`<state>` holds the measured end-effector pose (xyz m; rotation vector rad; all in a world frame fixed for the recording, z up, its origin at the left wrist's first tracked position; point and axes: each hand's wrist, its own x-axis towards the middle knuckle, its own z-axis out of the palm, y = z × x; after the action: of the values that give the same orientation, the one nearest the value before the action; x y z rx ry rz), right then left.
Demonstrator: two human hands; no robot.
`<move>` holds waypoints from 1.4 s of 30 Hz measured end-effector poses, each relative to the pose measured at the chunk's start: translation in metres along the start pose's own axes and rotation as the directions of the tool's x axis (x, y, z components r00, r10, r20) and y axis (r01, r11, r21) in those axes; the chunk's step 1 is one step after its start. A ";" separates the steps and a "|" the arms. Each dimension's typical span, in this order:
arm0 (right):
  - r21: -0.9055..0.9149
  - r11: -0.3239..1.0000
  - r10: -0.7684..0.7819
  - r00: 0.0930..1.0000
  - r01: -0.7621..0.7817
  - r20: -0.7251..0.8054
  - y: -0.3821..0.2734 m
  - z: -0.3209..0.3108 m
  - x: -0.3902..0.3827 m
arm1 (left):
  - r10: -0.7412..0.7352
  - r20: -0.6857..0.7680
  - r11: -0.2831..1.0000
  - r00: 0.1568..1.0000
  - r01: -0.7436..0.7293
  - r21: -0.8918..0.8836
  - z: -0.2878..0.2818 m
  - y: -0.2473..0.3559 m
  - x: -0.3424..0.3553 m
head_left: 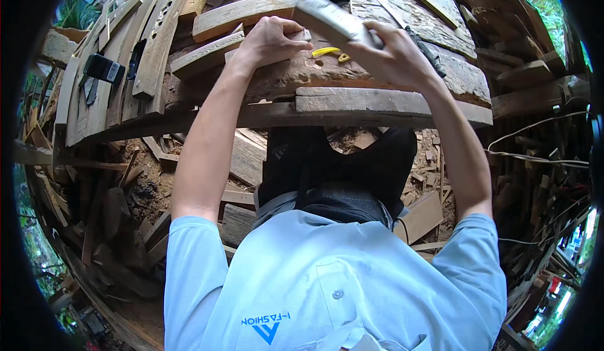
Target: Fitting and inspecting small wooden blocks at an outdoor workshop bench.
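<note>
My left hand is closed over a short strip of pale wood on the worn wooden bench. One end of the strip shows past the fingers; the hand covers the middle. To its right, my right hand grips a thick, flat, grey-white block-shaped tool raised and tilted over the bench. Motion smears this tool, so its exact kind cannot be made out. Below it, a small yellow object lies on the bench near a hole in the wood.
Loose boards lie beyond my left hand. A black tape-measure-like case rests on planks at the left. A dark slender tool lies right of my right hand. A plank runs along the near edge. Wood scraps cover the ground.
</note>
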<state>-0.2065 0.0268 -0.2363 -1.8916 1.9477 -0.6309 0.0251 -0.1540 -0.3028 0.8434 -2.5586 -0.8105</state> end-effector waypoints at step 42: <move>0.130 0.991 0.035 0.983 -0.012 -0.179 -0.013 0.010 -0.017 | 0.007 -0.020 0.995 1.000 -0.005 0.097 0.002 0.007 0.002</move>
<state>-0.1896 0.0431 -0.2392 -1.7851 1.9823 -0.9270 0.0195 -0.1498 -0.3005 0.8679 -2.5991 -0.6765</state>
